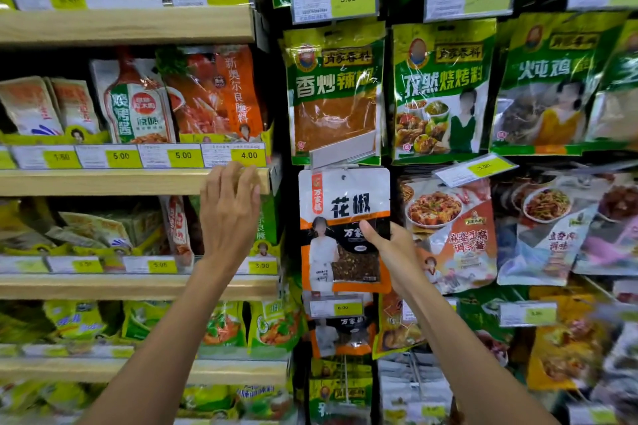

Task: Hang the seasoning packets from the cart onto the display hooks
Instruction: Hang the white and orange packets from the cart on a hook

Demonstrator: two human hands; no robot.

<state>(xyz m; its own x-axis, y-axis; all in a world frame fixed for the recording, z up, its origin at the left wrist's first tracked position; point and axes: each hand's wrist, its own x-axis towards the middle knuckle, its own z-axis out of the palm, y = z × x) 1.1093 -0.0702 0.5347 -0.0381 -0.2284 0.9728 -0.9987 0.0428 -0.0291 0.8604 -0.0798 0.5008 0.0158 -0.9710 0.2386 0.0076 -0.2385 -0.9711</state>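
Observation:
A white, black and orange seasoning packet [340,217] hangs upright at a display hook, its punched hole near the top just below a flipped-up clear price tag holder [341,150]. My right hand [390,252] grips the packet's right edge at mid-height, thumb across its front. My left hand [229,214] is raised with straight, spread fingers, the fingertips touching the front edge of a wooden shelf [103,181] to the left of the packet. The hook itself is hidden behind the packet and the tag holder. The cart is out of view.
Green seasoning packets [336,90] hang on hooks above, and red sauce packets [448,231] to the right. More of the same white-and-orange packets [340,335] hang below. Wooden shelves on the left carry pouches behind yellow price labels [183,155].

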